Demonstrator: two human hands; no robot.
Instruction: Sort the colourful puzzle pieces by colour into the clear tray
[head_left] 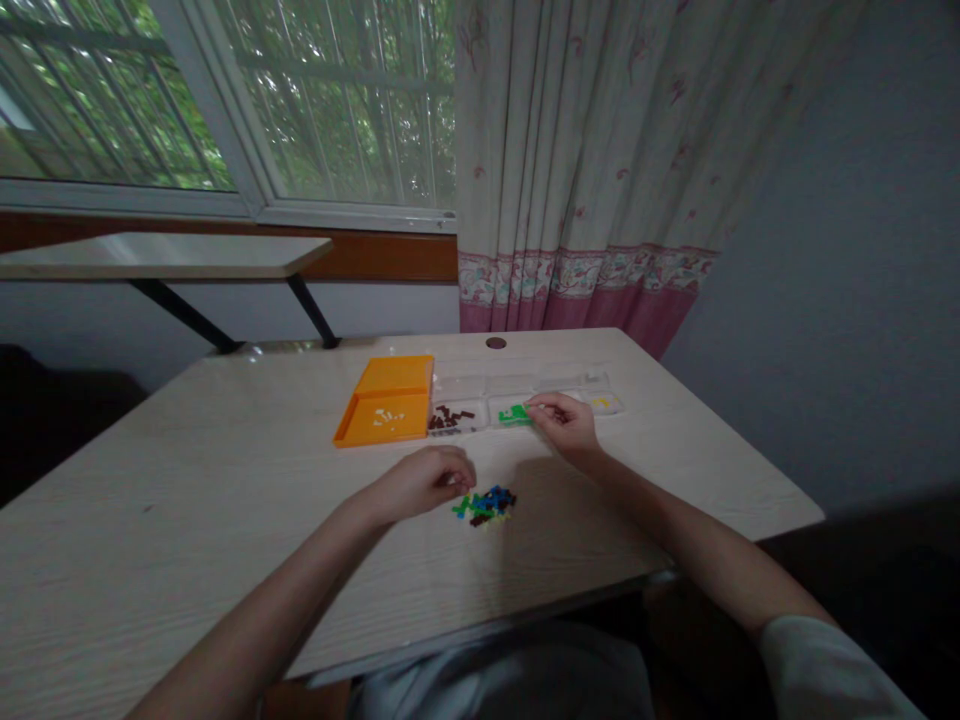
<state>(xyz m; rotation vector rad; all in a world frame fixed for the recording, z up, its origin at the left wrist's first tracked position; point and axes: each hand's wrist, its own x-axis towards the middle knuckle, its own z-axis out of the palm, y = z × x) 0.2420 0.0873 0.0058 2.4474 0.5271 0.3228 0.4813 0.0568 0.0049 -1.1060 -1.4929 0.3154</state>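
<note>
A mixed pile of small plastic pieces (489, 506), blue, green, brown and yellow, lies on the table. At its left edge is my left hand (435, 480), thumb and fingers pinched together; anything between them is too small to make out. My right hand (566, 425) reaches over a clear plastic box, fingertips closed at the green pieces (514, 414) in one compartment. Whether it grips a piece is hidden. Brown pieces (448, 418) fill the compartment to the left, and a few yellow pieces (602, 402) sit in the one at the right.
An orange two-part box (395, 376) with small white pieces (388, 418) lies open left of the clear box (480, 424). A raised shelf (172, 255) stands at the table's back left, on dark legs. Behind the table (247, 480) hang curtains (570, 200) beside a window.
</note>
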